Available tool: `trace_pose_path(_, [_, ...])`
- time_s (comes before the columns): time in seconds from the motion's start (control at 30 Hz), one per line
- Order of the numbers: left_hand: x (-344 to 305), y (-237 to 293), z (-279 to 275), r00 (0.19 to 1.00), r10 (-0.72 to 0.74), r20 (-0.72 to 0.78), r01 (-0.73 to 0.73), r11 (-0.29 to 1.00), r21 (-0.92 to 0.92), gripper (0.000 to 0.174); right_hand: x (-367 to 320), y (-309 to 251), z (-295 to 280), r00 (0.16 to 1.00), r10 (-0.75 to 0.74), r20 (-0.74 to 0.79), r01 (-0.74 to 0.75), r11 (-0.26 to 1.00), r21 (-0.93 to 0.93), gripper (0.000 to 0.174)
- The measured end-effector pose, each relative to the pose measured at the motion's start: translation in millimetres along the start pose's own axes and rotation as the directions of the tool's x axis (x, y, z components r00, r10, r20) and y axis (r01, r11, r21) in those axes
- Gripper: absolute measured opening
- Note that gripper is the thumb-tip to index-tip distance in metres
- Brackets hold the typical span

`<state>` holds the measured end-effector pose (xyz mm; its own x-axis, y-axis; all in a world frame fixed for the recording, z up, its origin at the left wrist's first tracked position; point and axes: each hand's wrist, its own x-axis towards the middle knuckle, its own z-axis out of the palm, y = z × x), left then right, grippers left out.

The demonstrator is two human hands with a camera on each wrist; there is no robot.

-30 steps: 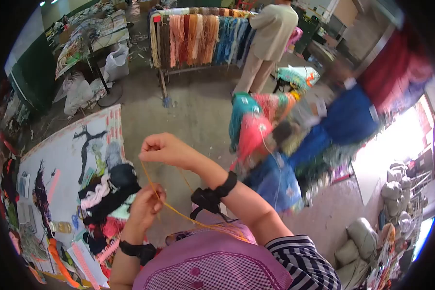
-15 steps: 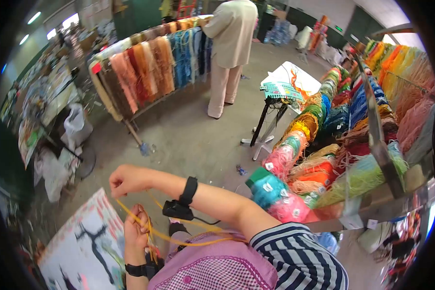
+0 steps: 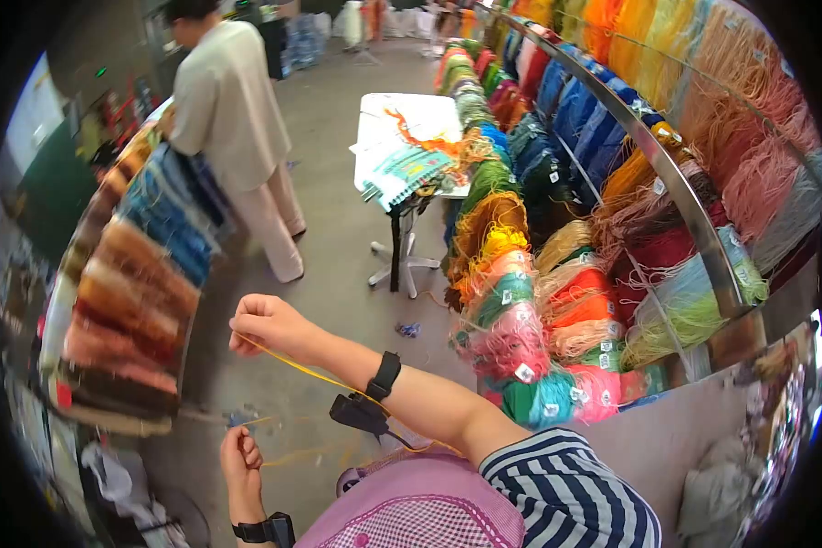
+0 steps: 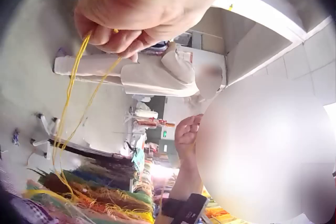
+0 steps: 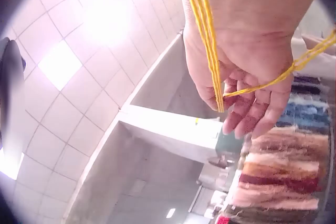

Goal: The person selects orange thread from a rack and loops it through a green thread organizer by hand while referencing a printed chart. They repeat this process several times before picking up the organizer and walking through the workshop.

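Strands of yellow yarn [image 3: 306, 368] run from my right hand [image 3: 267, 321] back along the forearm toward the apron. My right fingers pinch the yarn, which bends sharply at the fingertips in the right wrist view, with doubled strands [image 5: 206, 29] crossing the palm side. Lower and nearer my body, my left hand [image 3: 241, 457] has its fingers curled on more of the yarn; in the left wrist view, thin yellow strands [image 4: 72, 87] hang in a loop from its fingertips. The two hands are apart, in the air in front of the pink apron [image 3: 411, 511].
On the right, a metal-railed rack [image 3: 694, 201] bears colourful yarn skeins [image 3: 521, 338]. Another rack of skeins [image 3: 132, 292] stands left, with a person [image 3: 233, 119] in pale clothes beside it. Ahead is a small white table [image 3: 384, 123] on a wheeled base, holding yarn and a teal card.
The head view has swung right, bringing the skein rack into full view and the painted board out of it. My hands have moved farther apart, both still holding the yellow yarn.
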<state>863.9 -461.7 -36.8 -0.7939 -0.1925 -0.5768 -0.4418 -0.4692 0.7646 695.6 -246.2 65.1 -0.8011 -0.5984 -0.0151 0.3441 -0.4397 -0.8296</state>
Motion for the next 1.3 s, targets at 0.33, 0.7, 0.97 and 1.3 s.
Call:
trace_pose_path(0.33, [221.7, 142.6, 142.5, 0.960, 0.092, 0.264, -0.095, 0.996, -0.004, 0.016, 110.9, -99.4, -169.3, 0.903, -0.349, -0.249, 0.258, 0.906, -0.336, 0.018])
trace_pose_path(0.7, [429.5, 265.0, 285.9, 0.919, 0.277, 0.282, -0.312, 0.946, 0.087, 0.013, 7.7, -171.5, -251.4, 0.412, -0.366, -0.834, 0.398, 0.896, -0.197, 0.007])
trace_pose_path(0.97, [491.2, 252.2, 487.0, 0.554, -0.141, 0.821, -0.074, 0.973, 0.217, 0.030, 67.1, -179.9, -323.3, 0.046, -0.529, -0.847, 0.123, 0.845, -0.521, 0.012])
trace_pose_path(1.3, [527.4, 181.5, 597.5, 0.132, -0.176, 0.976, -0.920, 0.345, 0.186, 0.029, 108.1, -188.8, -375.1, 0.015, -0.315, -0.949, 0.074, 0.947, -0.313, 0.016])
